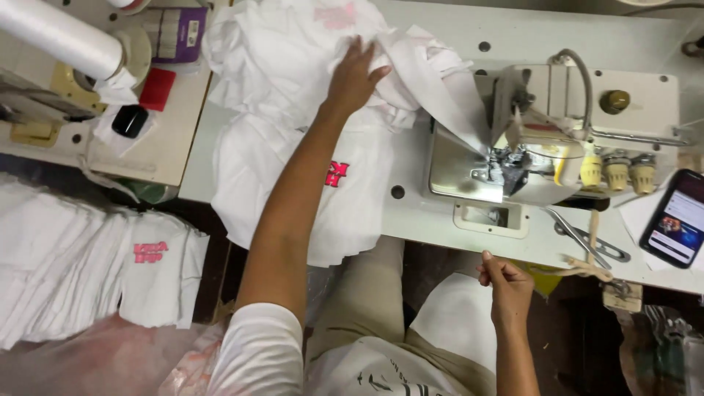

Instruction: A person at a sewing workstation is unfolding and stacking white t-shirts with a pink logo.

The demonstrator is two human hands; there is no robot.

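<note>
White garment pile [293, 110] under flat, spread left hand [353, 77]; right hand [506, 282] pinched closed near one sewing machine [550, 139]

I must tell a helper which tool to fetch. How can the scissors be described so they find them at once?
Start at the sewing machine on the white table. Just below its right end, near the table's front edge, lie the scissors. They are thin grey metal, left of the dark phone.

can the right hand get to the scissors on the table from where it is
Probably yes. The right hand sits at the table's front edge, and the scissors lie in the open just beyond and to its right, with nothing on the sewing table between them.
</note>
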